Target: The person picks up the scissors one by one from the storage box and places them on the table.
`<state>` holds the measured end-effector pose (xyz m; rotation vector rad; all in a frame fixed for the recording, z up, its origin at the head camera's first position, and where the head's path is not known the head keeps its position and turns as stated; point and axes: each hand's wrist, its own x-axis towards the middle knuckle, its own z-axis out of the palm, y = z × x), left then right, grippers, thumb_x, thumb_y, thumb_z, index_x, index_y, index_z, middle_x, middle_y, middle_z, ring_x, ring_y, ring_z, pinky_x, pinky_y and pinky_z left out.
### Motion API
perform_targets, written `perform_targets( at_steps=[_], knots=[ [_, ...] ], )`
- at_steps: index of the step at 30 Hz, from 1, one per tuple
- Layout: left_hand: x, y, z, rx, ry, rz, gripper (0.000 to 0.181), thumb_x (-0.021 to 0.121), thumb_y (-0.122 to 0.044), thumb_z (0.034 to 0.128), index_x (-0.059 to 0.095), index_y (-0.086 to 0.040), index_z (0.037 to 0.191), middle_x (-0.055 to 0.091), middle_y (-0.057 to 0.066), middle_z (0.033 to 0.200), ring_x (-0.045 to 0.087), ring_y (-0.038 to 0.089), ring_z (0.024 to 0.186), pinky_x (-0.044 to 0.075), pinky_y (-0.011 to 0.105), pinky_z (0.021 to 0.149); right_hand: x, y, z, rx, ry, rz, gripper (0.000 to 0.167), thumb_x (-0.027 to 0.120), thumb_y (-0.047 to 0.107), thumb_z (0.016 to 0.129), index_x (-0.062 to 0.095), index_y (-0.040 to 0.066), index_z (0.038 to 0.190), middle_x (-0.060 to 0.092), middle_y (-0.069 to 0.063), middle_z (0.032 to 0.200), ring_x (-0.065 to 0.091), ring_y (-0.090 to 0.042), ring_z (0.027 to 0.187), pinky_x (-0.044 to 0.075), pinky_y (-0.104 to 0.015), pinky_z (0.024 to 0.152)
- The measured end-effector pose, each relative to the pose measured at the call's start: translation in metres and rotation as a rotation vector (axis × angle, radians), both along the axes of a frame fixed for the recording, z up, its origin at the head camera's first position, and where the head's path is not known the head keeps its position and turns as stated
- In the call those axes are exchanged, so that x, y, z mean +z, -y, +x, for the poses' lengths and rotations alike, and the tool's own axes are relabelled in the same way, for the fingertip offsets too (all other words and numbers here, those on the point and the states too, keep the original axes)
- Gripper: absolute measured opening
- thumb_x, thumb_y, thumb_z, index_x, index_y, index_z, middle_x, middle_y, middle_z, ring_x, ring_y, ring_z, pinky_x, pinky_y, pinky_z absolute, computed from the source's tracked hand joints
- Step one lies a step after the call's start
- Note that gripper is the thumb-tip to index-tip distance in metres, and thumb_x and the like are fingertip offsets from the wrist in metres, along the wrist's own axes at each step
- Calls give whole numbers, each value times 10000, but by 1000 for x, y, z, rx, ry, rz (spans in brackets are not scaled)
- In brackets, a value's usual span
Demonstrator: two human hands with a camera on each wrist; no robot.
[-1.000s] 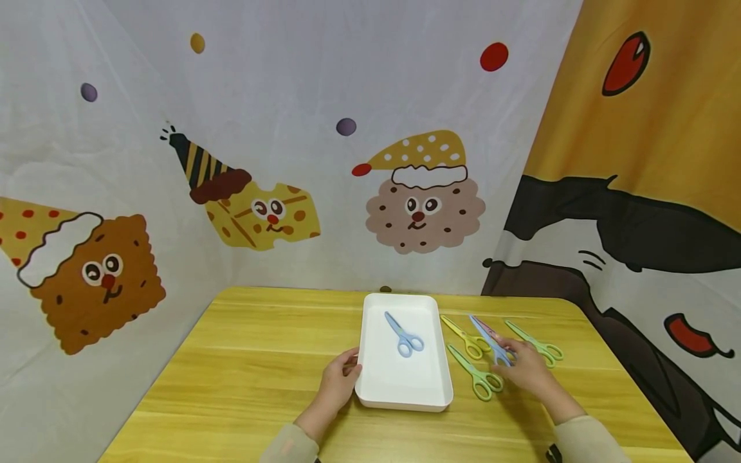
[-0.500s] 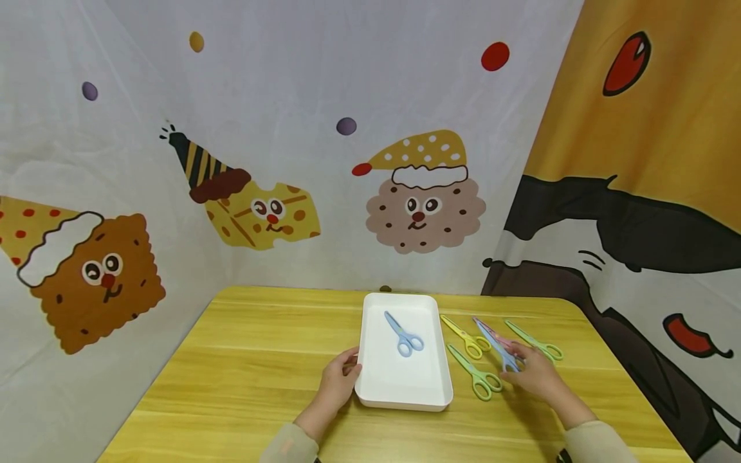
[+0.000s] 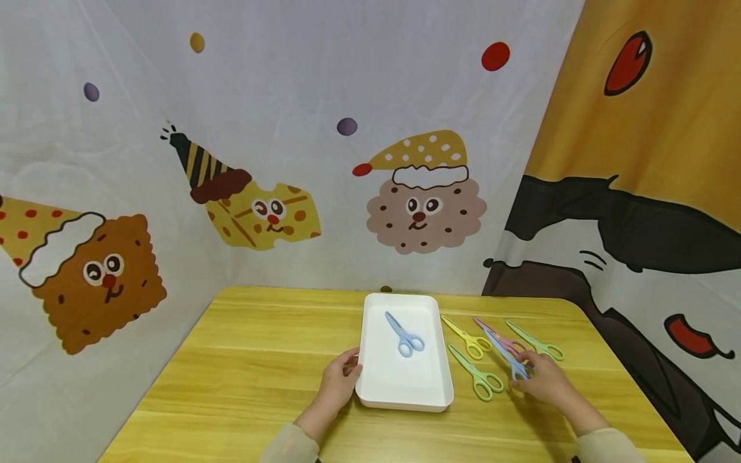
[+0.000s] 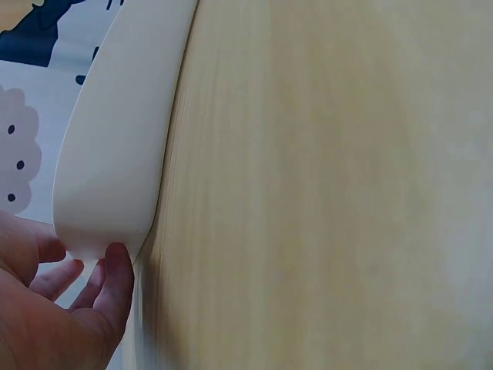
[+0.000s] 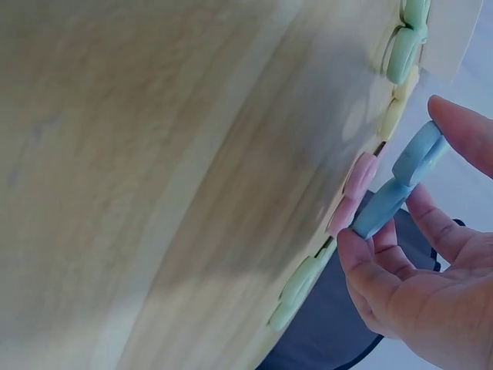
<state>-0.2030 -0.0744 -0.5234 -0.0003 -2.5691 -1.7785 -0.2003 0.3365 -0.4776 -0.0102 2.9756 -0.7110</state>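
My right hand pinches the handles of blue scissors between thumb and fingers, the handles lifted off the table in the right wrist view. Their blades point away and leftward, just over pink scissors. My left hand holds the left wall of a white rectangular tray, thumb and fingers at its edge in the left wrist view. Inside the tray lies another pair of blue scissors.
Right of the tray lie yellow scissors, green scissors and, farther right, another pair of green scissors. The wooden table ends at a printed cloth backdrop.
My right hand has moved right and a little nearer, drawing the blue scissors off the pink pair, which shows more now. The left hand and tray stay put.
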Motion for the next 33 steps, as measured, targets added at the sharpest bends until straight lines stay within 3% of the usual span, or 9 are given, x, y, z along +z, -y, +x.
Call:
perform_targets(
  at_steps=[23,33],
  knots=[
    [-1,0,0,-5,-32,16,371,587,-18,907,556,22,1275,621,186,1112,609,252,977,545,284,798,-7,-15,7,-7,48,-21,578,835,315,679,573,-3,1084,571,-218,1029,541,-353,954,472,-491,761],
    [0,0,1,-8,-19,26,375,586,-11,905,555,23,1277,618,191,1119,608,250,974,546,282,787,-10,-20,9,-11,74,-19,542,853,288,646,593,9,1032,585,-115,961,533,-248,883,452,-381,710]
  ],
)
